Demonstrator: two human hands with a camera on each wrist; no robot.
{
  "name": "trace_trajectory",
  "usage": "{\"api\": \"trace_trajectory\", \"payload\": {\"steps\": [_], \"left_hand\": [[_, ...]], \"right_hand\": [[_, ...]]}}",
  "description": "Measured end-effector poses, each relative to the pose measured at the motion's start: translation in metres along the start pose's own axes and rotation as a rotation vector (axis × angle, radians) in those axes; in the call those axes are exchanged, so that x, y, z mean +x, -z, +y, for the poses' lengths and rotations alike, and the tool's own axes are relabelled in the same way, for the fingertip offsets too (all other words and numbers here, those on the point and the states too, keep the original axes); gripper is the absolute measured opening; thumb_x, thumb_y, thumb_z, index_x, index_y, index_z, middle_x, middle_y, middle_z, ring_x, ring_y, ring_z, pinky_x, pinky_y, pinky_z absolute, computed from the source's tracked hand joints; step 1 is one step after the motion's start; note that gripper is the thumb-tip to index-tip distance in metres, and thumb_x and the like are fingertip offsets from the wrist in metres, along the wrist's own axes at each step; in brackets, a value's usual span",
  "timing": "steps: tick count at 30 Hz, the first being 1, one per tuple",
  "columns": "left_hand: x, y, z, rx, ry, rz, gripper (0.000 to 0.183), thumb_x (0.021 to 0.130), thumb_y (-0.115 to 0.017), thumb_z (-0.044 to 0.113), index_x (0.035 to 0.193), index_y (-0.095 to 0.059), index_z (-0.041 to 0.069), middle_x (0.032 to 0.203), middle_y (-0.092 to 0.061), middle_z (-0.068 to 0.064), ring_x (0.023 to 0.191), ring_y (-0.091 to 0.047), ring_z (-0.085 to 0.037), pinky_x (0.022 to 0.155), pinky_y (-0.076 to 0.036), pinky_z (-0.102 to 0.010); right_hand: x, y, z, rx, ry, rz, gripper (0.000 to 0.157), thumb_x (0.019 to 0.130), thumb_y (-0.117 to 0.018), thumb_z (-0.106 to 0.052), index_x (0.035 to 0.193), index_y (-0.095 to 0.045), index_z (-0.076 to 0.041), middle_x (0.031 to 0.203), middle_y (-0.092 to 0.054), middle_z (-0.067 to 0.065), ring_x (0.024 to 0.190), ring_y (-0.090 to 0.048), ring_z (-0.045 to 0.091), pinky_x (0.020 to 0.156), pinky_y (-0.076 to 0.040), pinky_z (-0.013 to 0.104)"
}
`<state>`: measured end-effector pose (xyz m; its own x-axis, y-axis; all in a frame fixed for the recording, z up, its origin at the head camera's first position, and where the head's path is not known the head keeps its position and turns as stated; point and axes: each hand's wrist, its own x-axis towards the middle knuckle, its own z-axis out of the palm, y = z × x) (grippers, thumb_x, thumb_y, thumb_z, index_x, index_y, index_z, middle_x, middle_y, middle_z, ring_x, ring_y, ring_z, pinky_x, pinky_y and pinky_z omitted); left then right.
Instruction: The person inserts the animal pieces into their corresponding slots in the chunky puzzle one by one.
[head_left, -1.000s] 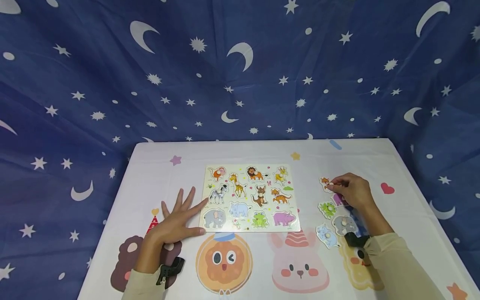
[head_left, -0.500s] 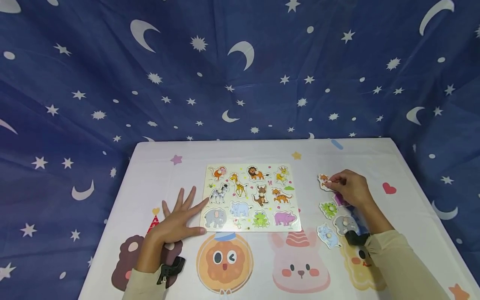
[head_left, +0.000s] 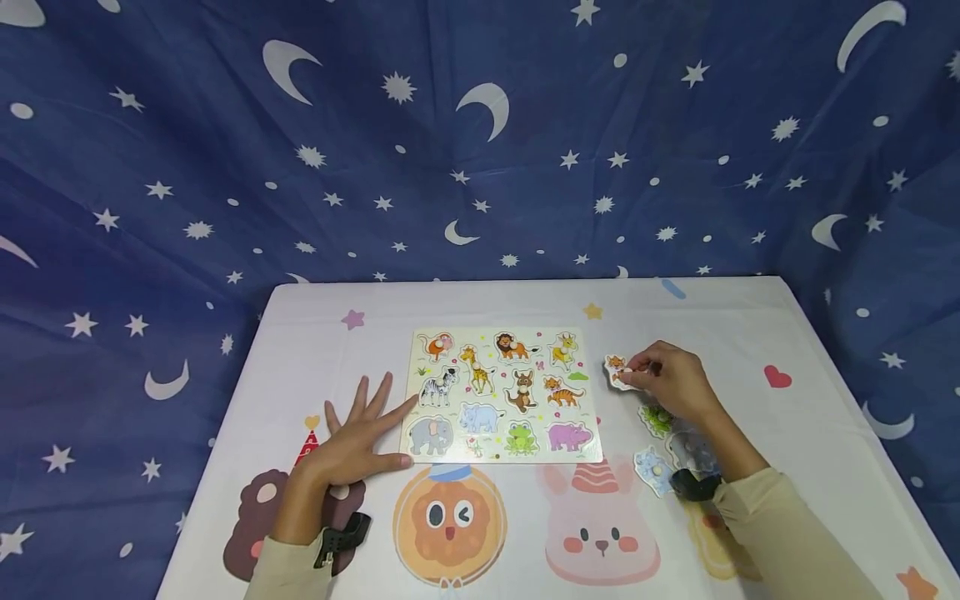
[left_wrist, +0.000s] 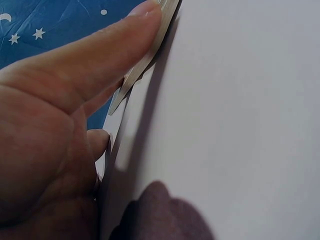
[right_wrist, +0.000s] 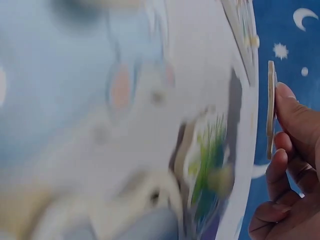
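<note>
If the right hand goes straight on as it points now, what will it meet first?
Probably the cream rectangular puzzle board, at the edge beside its orange striped tiger picture. The right hand holds an orange-and-white animal-shaped piece in front, which may pass above; height is unclear.

Text: none legible | labels, brands: none legible | numbers, signs: none legible

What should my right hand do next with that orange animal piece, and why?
I'd probably move the orange animal piece left, over the tiger picture on the board: the right hand pinches it clear of the table, just right of the board, and its orange figure appears to match that picture.
</note>
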<state>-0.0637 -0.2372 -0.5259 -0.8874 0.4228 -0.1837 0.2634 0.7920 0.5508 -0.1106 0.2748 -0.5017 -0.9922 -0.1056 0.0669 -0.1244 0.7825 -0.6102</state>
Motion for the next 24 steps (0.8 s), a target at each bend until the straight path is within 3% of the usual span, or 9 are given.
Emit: {"api": "trace_trajectory", "payload": {"steps": [8,24], "left_hand": [[0.000,-0.001,0.001,-0.002,-0.006,0.002,0.093,0.079,-0.076,0.064,0.158,-0.038,0.034,0.173,-0.003,-0.014,0.156,0.015,-0.049,0.101,0.021,-0.085],[-0.001,-0.001,-0.001,-0.004,-0.003,-0.008,0.092,0.080,-0.076,0.064,0.158,-0.037,0.035,0.174,-0.001,-0.013,0.156,0.016,-0.048,0.101,0.022,-0.084]], "right_hand": [[-0.003,-0.014,-0.019,0.015,0.049,-0.032,0.015,0.081,-0.087,-0.022,0.088,-0.077,-0.013,0.083,-0.065,-0.001,0.071,-0.053,0.013,0.061,-0.044,0.024],[-0.002,-0.044,-0.040,0.058,0.031,-0.078,0.016,0.079,-0.089,-0.021,0.085,-0.076,-0.014,0.081,-0.063,-0.003,0.070,-0.052,0.013,0.060,-0.043,0.024]]}}
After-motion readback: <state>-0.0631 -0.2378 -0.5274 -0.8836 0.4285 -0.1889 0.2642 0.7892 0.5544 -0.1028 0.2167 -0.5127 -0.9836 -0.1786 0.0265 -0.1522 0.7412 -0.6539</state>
